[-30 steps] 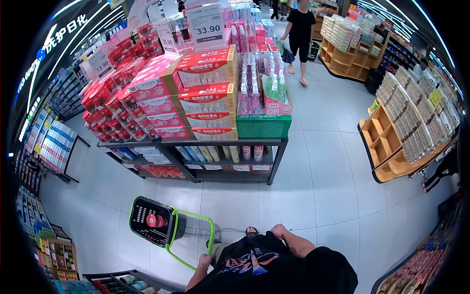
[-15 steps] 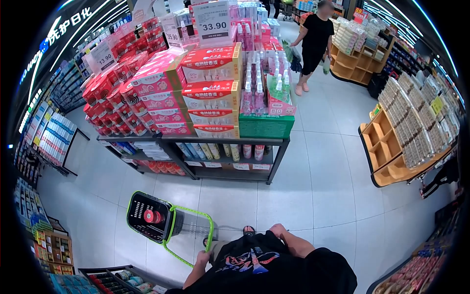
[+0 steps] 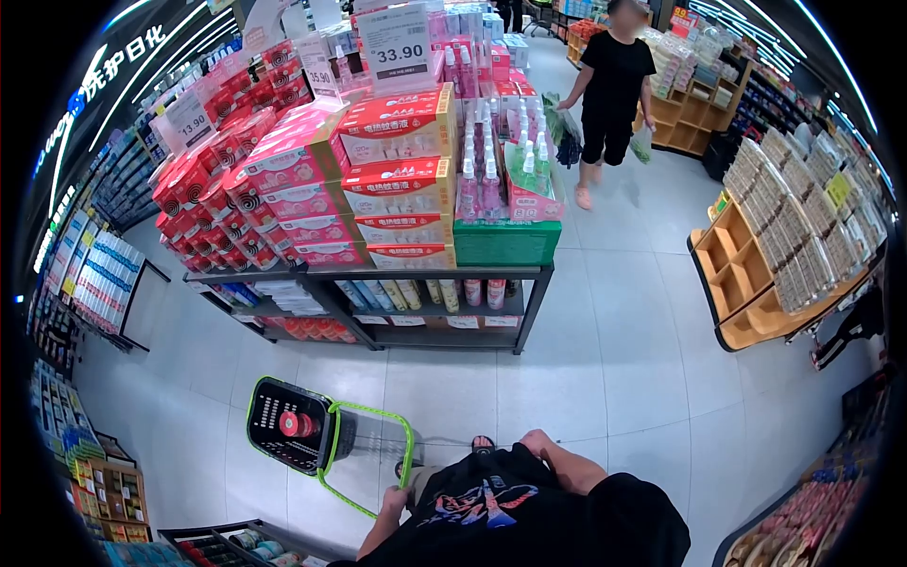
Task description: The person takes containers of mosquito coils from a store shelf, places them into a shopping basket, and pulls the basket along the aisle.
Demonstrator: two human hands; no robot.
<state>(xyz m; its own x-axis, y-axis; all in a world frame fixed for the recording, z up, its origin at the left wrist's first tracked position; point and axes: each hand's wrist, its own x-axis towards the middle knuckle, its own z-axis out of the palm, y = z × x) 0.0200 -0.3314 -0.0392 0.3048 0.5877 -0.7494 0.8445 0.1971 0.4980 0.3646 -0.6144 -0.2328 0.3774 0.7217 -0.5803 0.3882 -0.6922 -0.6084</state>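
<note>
See red spiral-marked packs (image 3: 194,194) at left, stacked on the dark display rack (image 3: 425,274). Below, find the black shopping basket (image 3: 274,454) on the floor, bearing red round containers (image 3: 298,424). Grip its green handle (image 3: 410,444) in the left hand (image 3: 395,499), wrapped closed around the bar. Hold the right hand (image 3: 536,441) beside the black T-shirt (image 3: 529,510); cannot tell how far open or whether holding anything. Farther right, see a person (image 3: 614,85) near the wooden shelving (image 3: 742,269).
</note>
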